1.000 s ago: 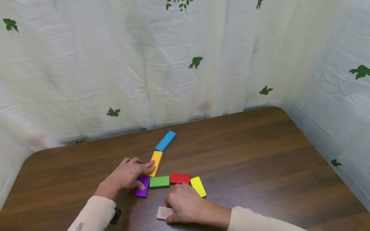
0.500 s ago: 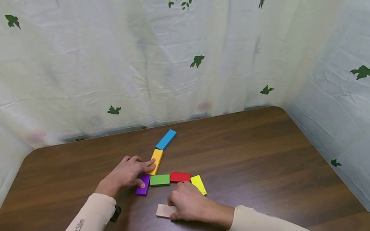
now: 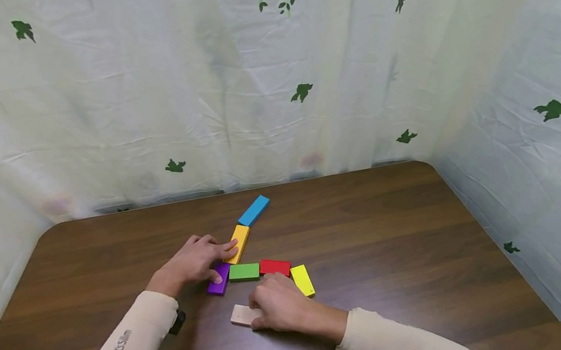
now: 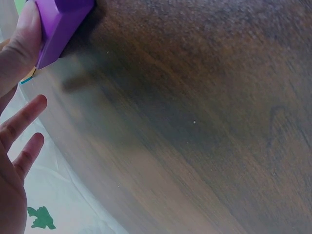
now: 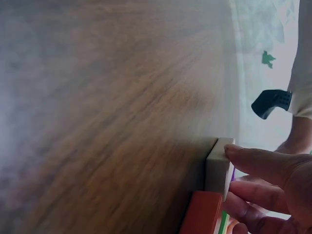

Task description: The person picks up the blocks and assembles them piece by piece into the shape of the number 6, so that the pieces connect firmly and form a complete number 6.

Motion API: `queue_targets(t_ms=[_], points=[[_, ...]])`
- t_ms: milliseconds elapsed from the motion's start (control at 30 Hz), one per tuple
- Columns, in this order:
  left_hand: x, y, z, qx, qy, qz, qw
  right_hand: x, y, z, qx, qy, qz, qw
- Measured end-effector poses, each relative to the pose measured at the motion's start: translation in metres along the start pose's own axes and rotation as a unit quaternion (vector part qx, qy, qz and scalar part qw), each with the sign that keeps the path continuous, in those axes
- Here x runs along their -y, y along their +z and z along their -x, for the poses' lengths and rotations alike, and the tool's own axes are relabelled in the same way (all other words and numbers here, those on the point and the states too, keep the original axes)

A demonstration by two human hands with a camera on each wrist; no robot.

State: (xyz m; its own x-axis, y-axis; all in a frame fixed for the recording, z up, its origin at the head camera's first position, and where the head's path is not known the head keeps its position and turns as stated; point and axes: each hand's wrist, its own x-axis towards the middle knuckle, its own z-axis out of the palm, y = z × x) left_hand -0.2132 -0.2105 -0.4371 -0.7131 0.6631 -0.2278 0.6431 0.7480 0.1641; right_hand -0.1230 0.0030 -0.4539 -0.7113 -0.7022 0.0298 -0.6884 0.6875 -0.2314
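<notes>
My left hand point(image 3: 191, 262) reaches over the joint of two blocks. Its thumb rests on the purple block point(image 3: 219, 281) and its straight fingers touch the amber block point(image 3: 239, 245). In the left wrist view, the thumb lies against the purple block's side point(image 4: 58, 29). Closer to me, my right hand point(image 3: 283, 306) pinches a pale wooden block point(image 3: 243, 315), covering its right part. In the right wrist view, the thumb sits on the pale block's edge point(image 5: 218, 168) with fingers on the far side. An orange-red block point(image 5: 201, 212) shows right beside it there.
A blue block point(image 3: 253, 210) touches the amber block's far end. From the purple block a row runs right: green block point(image 3: 244, 272), red block point(image 3: 275, 266), yellow block point(image 3: 302, 280). All lie on a brown wooden table point(image 3: 383, 244). A white leaf-print curtain point(image 3: 134, 113) surrounds the table's far edges.
My right hand has shifted slightly left, and the pale wooden block has slid a little left and away from me. My left hand and the other visible blocks keep their places.
</notes>
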Motion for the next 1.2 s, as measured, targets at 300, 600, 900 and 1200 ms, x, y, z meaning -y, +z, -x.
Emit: queue_targets(t_ms=[300,600,900,1200], points=[[0.001,0.001,0.0,-0.007,0.006,0.001,1.0,0.004,0.002,-0.014,0.006,0.008,0.0,0.9999],[0.0,0.001,0.001,-0.007,0.002,0.001,1.0,0.008,0.003,-0.023,-0.001,0.006,0.006,1.0],[0.0,0.001,0.001,-0.011,0.005,0.004,0.9999,0.011,0.006,-0.032,-0.003,0.013,0.006,0.9999],[0.0,0.001,0.003,-0.014,0.007,0.009,0.9998,0.013,0.007,-0.038,0.001,0.019,0.006,0.9998]])
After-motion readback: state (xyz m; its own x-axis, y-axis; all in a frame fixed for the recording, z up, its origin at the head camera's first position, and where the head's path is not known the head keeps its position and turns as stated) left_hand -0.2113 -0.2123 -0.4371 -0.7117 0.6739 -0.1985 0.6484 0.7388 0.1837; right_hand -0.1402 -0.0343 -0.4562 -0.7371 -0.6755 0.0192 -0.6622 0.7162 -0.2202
